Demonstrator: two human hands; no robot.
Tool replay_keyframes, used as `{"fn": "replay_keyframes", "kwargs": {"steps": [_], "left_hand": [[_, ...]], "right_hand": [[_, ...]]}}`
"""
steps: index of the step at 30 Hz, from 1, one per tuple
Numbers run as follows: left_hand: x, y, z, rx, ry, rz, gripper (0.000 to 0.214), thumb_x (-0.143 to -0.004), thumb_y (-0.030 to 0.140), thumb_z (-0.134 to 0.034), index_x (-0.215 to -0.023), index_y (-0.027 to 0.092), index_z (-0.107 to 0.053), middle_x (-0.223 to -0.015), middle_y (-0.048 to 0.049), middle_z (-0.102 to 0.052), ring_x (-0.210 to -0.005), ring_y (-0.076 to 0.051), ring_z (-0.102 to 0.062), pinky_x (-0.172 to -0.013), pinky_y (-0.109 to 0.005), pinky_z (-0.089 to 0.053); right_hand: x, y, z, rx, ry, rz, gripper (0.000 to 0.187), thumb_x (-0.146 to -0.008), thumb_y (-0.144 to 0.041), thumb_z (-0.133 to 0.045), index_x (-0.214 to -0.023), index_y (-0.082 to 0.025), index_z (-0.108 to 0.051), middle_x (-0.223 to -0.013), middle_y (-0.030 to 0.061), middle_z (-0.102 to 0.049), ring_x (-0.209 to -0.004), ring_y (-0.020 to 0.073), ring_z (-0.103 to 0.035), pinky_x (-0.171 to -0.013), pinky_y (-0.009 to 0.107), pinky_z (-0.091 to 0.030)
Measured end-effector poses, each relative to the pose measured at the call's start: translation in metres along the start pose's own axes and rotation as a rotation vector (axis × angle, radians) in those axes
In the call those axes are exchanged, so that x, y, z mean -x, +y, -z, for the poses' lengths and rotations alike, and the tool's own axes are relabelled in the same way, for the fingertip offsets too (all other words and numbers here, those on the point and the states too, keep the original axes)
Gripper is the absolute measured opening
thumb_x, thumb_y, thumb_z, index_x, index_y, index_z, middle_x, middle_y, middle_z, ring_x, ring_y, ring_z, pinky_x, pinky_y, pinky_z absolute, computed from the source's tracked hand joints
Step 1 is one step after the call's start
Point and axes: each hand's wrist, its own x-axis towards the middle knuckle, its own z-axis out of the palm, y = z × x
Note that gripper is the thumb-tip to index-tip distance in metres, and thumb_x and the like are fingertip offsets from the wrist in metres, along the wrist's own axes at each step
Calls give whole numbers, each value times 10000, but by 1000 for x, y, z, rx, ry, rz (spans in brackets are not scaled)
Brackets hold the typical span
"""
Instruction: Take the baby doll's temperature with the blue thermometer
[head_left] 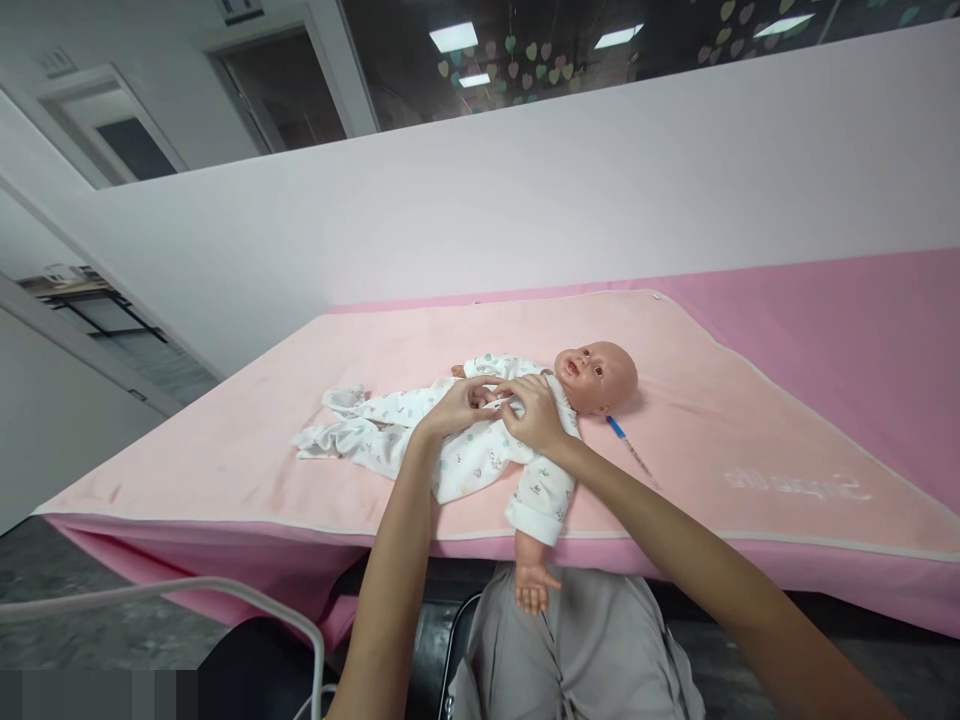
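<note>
The left hand (459,408) and right hand (534,412) meet over the chest of a doll (602,378), their bent fingers pinching the front of its white patterned pajamas (472,462). The doll lies on its back across the table, head to the right and legs stretched to the left. Its nearer arm (532,572) reaches past the table's front edge, above the person's gray pants (600,645). Just beside the head, a thin stick (632,450) with a blue end rests on a pale pink mat (697,410), which lies over a deeper pink cloth (862,330). Behind the table stands a white wall (525,205), with dark glass (660,75) and heart shapes above it.
</note>
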Motion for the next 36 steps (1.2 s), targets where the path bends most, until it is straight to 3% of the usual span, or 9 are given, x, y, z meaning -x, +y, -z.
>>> {"fn": "replay_keyframes", "kwargs": {"steps": [11, 22, 36], "left_hand": [[-1, -1, 0, 16, 15, 0, 535, -577, 283, -744, -1073, 135, -611, -653, 10, -574, -599, -92, -500, -578, -218, -394], [0, 2, -1, 112, 1, 1, 494, -622, 190, -652, -1105, 106, -591, -670, 12, -545, -533, -55, -400, -507, -196, -310], [-1, 0, -1, 110, 32, 26, 453, -592, 154, -652, -1042, 112, -620, -611, 29, -504, -523, -58, -378, -493, -192, -305]], "right_hand": [[0, 0, 0, -19, 15, 16, 308, -682, -86, -447, -908, -199, -624, -829, 53, -627, -851, 219, -498, -844, 378, -328], [-1, 2, -2, -67, 97, 23, 220, -672, -82, -459, -787, -203, -603, -807, 26, -647, -810, 201, -521, -801, 353, -342], [0, 4, -4, -64, 98, -11, 253, -678, -82, -457, -835, -206, -611, -795, 30, -630, -814, 202, -522, -824, 356, -340]]}}
